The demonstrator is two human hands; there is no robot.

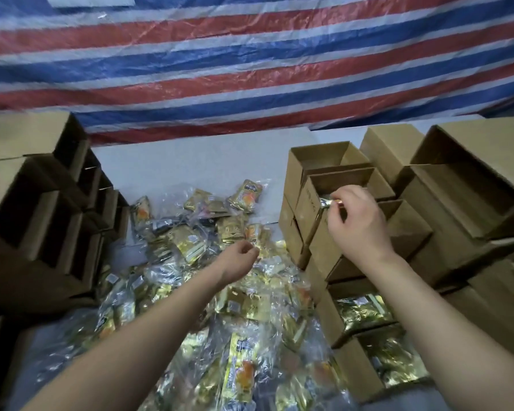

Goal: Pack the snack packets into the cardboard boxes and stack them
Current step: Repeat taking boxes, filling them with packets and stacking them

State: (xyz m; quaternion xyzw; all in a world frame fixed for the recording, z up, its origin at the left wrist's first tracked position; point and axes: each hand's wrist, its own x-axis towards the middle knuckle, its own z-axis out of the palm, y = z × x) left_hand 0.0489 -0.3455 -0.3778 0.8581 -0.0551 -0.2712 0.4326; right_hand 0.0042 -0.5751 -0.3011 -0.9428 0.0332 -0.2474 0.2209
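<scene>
Nearest me, two filled boxes (365, 315) sit low right, gold packs inside. The snack packets (208, 292) lie heaped across the grey table (190, 161). My left hand (241, 259) is over the heap, fingers curled, pinching at a wrapper edge; blur makes the grip unclear. My right hand (356, 221) pinches a small packet (328, 202) at the mouth of an open box (339, 185) on the right stack. Empty boxes (36, 203) crowd the left. A striped tarp (250, 60) hangs behind.

Red-white-blue striped tarp (250, 63) hangs behind grey table (190, 161); white sheet (91, 0) at top edge.
</scene>
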